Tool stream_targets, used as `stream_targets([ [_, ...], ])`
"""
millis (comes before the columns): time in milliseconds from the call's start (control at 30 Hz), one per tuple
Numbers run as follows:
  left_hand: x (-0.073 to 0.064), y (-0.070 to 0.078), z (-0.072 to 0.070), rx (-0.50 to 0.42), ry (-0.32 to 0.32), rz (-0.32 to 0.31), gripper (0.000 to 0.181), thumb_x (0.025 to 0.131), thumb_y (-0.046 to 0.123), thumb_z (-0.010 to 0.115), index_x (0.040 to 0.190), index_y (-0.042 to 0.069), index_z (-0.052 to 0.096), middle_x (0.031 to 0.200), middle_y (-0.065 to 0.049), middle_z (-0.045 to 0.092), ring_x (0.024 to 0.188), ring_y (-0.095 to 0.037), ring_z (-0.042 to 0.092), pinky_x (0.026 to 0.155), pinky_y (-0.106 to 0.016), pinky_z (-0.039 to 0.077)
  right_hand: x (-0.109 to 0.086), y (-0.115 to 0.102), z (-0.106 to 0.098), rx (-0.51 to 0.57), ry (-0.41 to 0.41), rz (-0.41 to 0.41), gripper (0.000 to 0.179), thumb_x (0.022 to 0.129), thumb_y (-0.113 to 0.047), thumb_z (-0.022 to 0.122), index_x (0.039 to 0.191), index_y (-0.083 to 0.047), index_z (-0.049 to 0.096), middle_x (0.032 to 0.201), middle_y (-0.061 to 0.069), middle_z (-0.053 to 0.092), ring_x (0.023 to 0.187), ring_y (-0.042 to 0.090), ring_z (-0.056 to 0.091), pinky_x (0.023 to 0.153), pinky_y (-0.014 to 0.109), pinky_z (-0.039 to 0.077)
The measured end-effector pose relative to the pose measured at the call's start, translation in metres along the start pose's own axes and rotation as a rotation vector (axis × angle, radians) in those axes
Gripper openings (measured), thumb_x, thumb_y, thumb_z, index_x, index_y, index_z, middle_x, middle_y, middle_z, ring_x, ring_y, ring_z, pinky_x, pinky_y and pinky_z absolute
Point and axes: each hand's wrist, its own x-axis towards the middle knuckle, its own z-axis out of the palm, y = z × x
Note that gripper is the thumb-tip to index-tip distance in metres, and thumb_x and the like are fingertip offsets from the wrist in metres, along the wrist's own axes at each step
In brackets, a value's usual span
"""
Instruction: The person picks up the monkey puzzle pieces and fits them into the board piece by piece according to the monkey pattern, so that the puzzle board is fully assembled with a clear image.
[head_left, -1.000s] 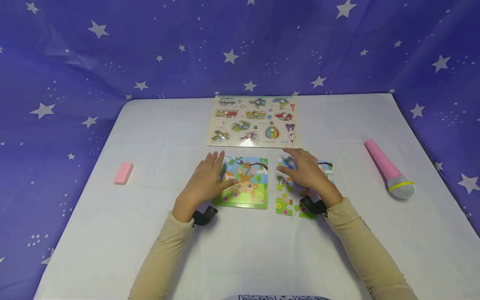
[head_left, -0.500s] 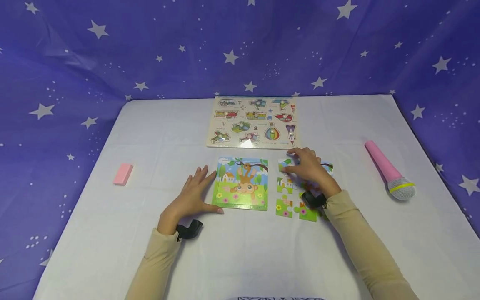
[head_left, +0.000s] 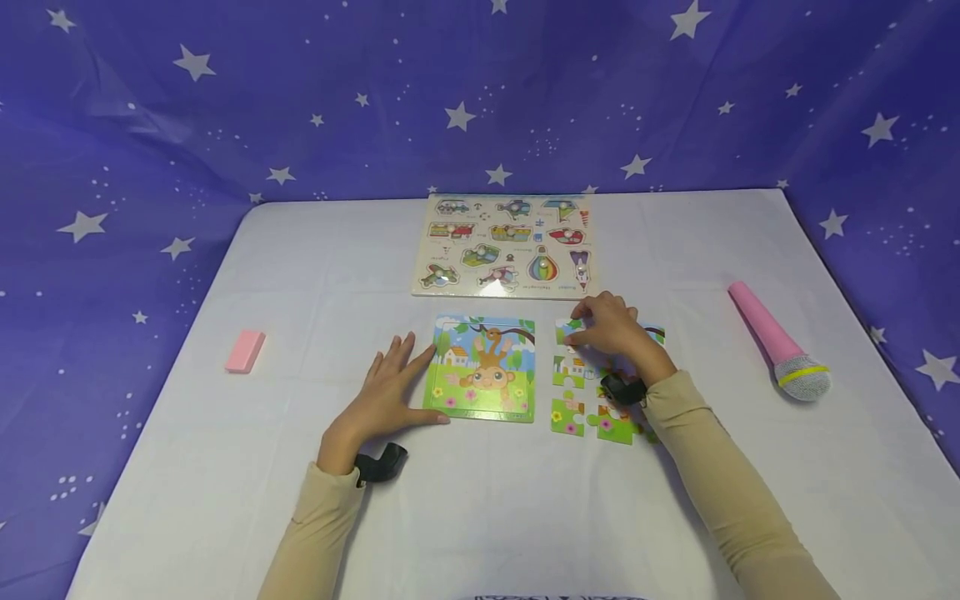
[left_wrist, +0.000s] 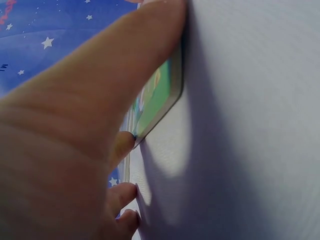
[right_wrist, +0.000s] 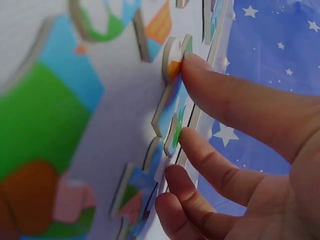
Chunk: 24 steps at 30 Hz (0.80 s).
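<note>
A square picture puzzle board point(head_left: 486, 377) with a cartoon monkey lies in the middle of the table. My left hand point(head_left: 381, 390) rests at its left side, fingers spread, fingertips at the edge and thumb by the near left corner. In the left wrist view the thumb crosses in front of the board point(left_wrist: 159, 97). Right of the board, several loose jigsaw pieces point(head_left: 567, 417) are laid out in rows. Over their far rows my right hand point(head_left: 617, 327) pinches a puzzle piece point(head_left: 564, 332) between thumb and index finger; the palm hides several others.
A wooden vehicle puzzle point(head_left: 504, 247) lies beyond the board, near the far table edge. To the right is a pink toy microphone point(head_left: 776, 337), and to the left a pink block point(head_left: 245, 351). A starry purple cloth point(head_left: 405, 83) hangs behind the table point(head_left: 480, 508).
My left hand has drawn back from over the monkey board to its left edge. The right hand has moved slightly and its fingers have closed on a piece at the upper left.
</note>
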Motion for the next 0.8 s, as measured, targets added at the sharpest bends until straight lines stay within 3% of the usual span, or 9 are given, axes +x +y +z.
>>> stream_targets([
  [200, 0.0, -0.001, 0.001, -0.005, 0.001, -0.003, 0.102, 0.062, 0.052, 0.075, 0.144, 0.017, 0.026, 0.153, -0.018, 0.006, 0.141, -0.037, -0.001, 0.113, -0.054, 0.002, 0.0, -0.001, 0.0, 0.017, 0.029, -0.008, 0.043, 0.073, -0.029, 0.074, 0.102, -0.002, 0.056, 0.104, 0.014, 0.052, 0.098, 0.031, 0.042, 0.087, 0.051, 0.023],
  [333, -0.001, -0.003, 0.004, -0.009, 0.009, 0.002, 0.103, 0.062, 0.053, 0.075, 0.144, 0.018, 0.025, 0.153, -0.017, 0.005, 0.141, -0.036, -0.001, 0.114, -0.053, 0.001, -0.003, -0.002, 0.001, 0.064, 0.034, -0.023, 0.042, 0.074, -0.025, 0.073, 0.102, -0.003, 0.05, 0.093, 0.012, 0.055, 0.086, 0.027, 0.048, 0.084, 0.046, 0.026],
  [533, 0.0, -0.006, 0.007, -0.008, 0.017, 0.006, 0.103, 0.062, 0.054, 0.075, 0.144, 0.019, 0.025, 0.153, -0.016, 0.005, 0.141, -0.035, -0.001, 0.114, -0.053, 0.001, -0.009, -0.003, 0.006, 0.144, 0.015, -0.059, 0.042, 0.079, -0.016, 0.069, 0.108, -0.004, 0.043, 0.088, 0.012, 0.052, 0.074, 0.021, 0.051, 0.061, 0.028, 0.04],
  [800, 0.001, -0.007, 0.008, 0.003, 0.008, -0.006, 0.102, 0.063, 0.055, 0.073, 0.145, 0.021, 0.022, 0.154, -0.014, 0.004, 0.142, -0.033, -0.003, 0.114, -0.051, -0.001, -0.012, -0.004, 0.011, 0.158, 0.03, -0.086, 0.032, 0.082, -0.014, 0.064, 0.113, -0.014, 0.056, 0.098, 0.012, 0.061, 0.078, 0.022, 0.056, 0.061, 0.027, 0.043],
])
